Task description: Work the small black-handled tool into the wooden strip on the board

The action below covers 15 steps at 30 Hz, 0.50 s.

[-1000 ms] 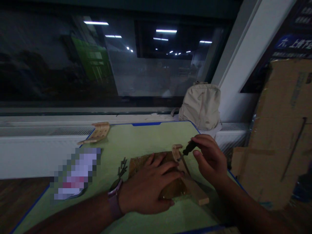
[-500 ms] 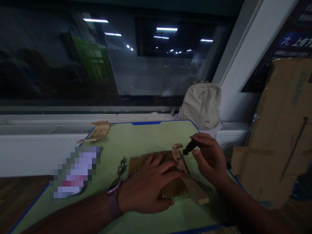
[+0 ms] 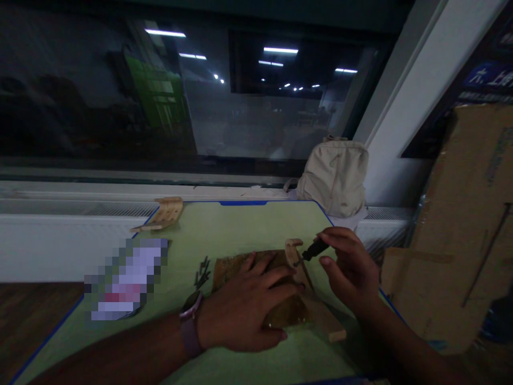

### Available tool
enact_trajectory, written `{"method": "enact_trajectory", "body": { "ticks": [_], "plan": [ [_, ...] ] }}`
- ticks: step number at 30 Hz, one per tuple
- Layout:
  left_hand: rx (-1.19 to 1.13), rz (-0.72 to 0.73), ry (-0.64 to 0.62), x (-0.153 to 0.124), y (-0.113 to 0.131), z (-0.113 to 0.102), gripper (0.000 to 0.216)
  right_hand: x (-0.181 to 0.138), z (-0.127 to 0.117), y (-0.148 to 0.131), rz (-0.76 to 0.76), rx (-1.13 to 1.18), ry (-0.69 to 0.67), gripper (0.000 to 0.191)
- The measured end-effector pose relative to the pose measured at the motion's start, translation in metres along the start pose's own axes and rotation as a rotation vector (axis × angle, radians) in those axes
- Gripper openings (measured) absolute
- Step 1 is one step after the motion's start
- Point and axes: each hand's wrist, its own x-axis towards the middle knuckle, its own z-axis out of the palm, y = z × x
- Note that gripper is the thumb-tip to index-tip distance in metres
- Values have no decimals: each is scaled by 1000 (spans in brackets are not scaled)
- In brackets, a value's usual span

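My left hand (image 3: 250, 307) lies flat with its fingers spread over a brown piece that looks taped (image 3: 290, 313), fingertips reaching onto a light wooden part (image 3: 326, 318). That part is long, with a curved hook-like end (image 3: 292, 252). A black-handled screwdriver (image 3: 315, 250) slants down, its tip at the wood near the curved end; whether it sits in a screw is too small to tell. My right hand (image 3: 352, 267) holds the handle's upper end with the fingers, the thumb a little below. Several dark screws (image 3: 203, 271) lie left of the brown piece.
More wooden parts with holes (image 3: 168, 214) rest at the table's far left corner. A blurred-out sheet (image 3: 130, 280) lies at left on the green table (image 3: 248, 227). Beyond the far right corner stands a beige backpack (image 3: 336, 174). Large cardboard (image 3: 457, 235) stands at right.
The view has shifted slightly. My right hand stays at the screwdriver with its fingers slightly changed around the handle. My left hand stays in place on the brown piece and the wood.
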Motion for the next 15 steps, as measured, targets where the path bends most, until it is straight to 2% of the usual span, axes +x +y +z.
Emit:
{"method": "enact_trajectory", "body": {
  "ticks": [3,7,12,15],
  "plan": [
    [-5,0,11,0,-1,1,76,-4,1,0,70,-5,-52,39],
    [-7,10,30,0,-1,2,77,-8,6,2,186,77,15,32],
    [-13,-12,10,0,0,2,75,-3,6,3,113,110,117,27],
    [-7,-5,15,0,-1,2,76,-1,6,1,82,75,54,27]
  ]
}}
